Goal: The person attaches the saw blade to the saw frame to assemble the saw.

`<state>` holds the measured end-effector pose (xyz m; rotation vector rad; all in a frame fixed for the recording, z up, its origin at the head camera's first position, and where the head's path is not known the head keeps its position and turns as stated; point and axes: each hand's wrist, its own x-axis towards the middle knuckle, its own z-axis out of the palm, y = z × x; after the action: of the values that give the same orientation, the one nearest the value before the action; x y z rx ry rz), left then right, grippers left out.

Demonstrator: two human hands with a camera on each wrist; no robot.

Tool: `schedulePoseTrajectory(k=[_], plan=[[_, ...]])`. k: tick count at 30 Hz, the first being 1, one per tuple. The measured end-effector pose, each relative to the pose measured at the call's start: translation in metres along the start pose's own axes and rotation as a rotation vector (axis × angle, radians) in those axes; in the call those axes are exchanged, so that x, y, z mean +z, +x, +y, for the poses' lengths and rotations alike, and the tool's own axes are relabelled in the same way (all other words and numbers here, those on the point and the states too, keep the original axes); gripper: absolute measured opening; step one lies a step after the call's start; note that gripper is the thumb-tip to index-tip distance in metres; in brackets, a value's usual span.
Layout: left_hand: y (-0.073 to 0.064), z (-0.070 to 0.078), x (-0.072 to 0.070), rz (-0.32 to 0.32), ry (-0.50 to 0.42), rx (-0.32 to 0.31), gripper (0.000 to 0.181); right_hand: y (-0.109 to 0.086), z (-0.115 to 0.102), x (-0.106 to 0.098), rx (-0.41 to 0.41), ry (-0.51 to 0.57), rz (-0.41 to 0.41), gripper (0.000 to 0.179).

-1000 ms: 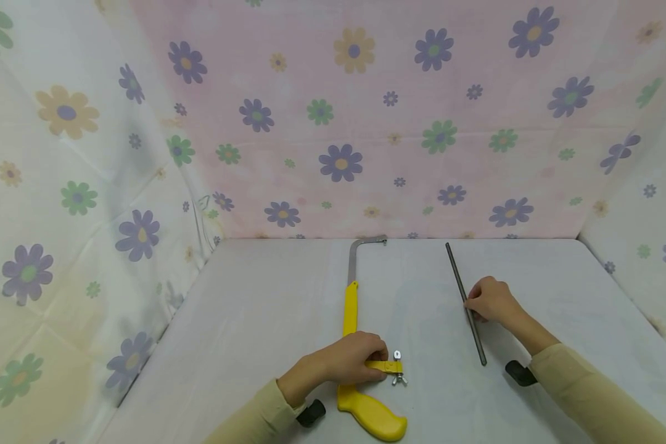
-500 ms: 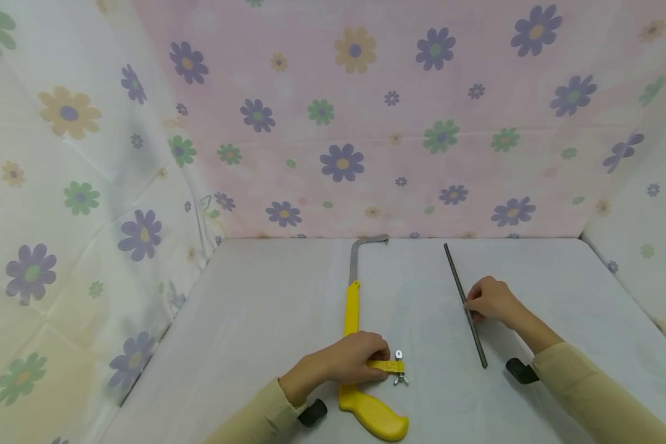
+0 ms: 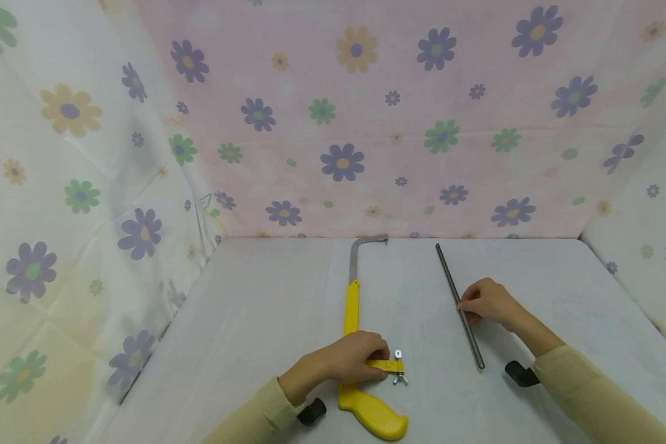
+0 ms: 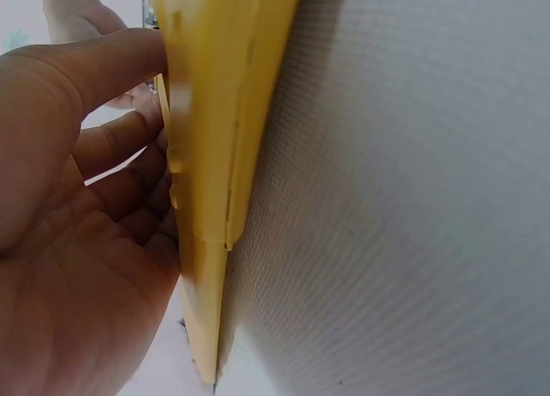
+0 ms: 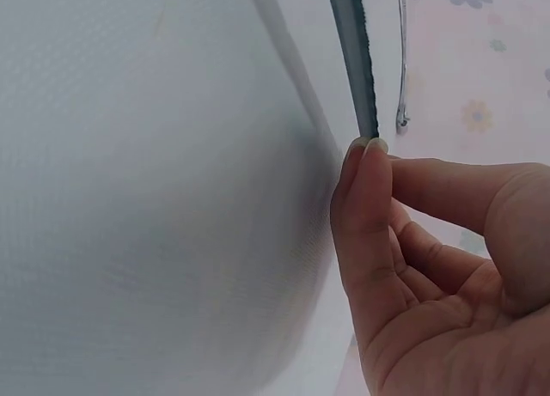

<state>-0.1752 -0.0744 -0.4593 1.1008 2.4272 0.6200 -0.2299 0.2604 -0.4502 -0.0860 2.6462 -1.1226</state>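
A hacksaw frame [image 3: 351, 308] with a yellow handle and a grey metal front arm lies on the white table, its curved end away from me. My left hand [image 3: 356, 357] grips its yellow bar just above the handle; thumb and fingers close on the yellow part [image 4: 206, 138] in the left wrist view. A wing nut and blade pin [image 3: 400, 370] stick out beside my fingertips. To the right, my right hand [image 3: 489, 301] pinches a long dark hacksaw blade [image 3: 446, 271] near its middle. Fine teeth show along one edge of the blade [image 5: 354, 61] in the right wrist view.
The white tabletop [image 3: 272, 296] ends at a pink flowered cloth [image 3: 377, 123] behind. Flowered white cloth [image 3: 89, 246] hangs along both sides. A small black device [image 3: 312, 412] sits at the left wrist, and another black device [image 3: 520, 374] at the right wrist.
My right hand has shifted slightly left with the hacksaw blade, whose far end has swung left towards the frame. The left hand and hacksaw frame stay in place.
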Motion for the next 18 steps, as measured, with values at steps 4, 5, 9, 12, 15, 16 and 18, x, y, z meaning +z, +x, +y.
schedulePoseTrajectory(k=[4, 5, 9, 12, 15, 16, 18], plan=[[-0.0001, -0.0003, 0.0, -0.002, -0.003, 0.001, 0.013, -0.0018, -0.002, 0.0012, -0.009, 0.023, -0.007, 0.015], [-0.0001, -0.0006, 0.0005, -0.002, -0.004, 0.001, 0.014, -0.0025, -0.0025, 0.0017, -0.01, 0.031, -0.011, 0.015], [0.0002, -0.0012, 0.0018, -0.001, -0.003, 0.006, 0.014, -0.0046, -0.004, 0.0042, -0.02, 0.06, -0.027, 0.015], [-0.0002, -0.0004, 0.0014, -0.001, -0.004, 0.006, 0.014, -0.0045, -0.0048, 0.0062, -0.031, 0.064, -0.027, 0.015], [-0.0005, -0.0002, 0.0009, -0.002, -0.002, 0.004, 0.015, -0.0036, -0.0061, 0.0079, -0.044, 0.065, -0.03, 0.016], [-0.0006, -0.0002, 0.0006, -0.003, 0.001, 0.003, 0.015, -0.0033, -0.0067, 0.0084, -0.047, 0.068, -0.03, 0.016], [-0.0001, -0.0009, 0.0005, -0.004, 0.004, -0.002, 0.015, -0.0028, -0.008, 0.0095, -0.055, 0.072, -0.033, 0.016]])
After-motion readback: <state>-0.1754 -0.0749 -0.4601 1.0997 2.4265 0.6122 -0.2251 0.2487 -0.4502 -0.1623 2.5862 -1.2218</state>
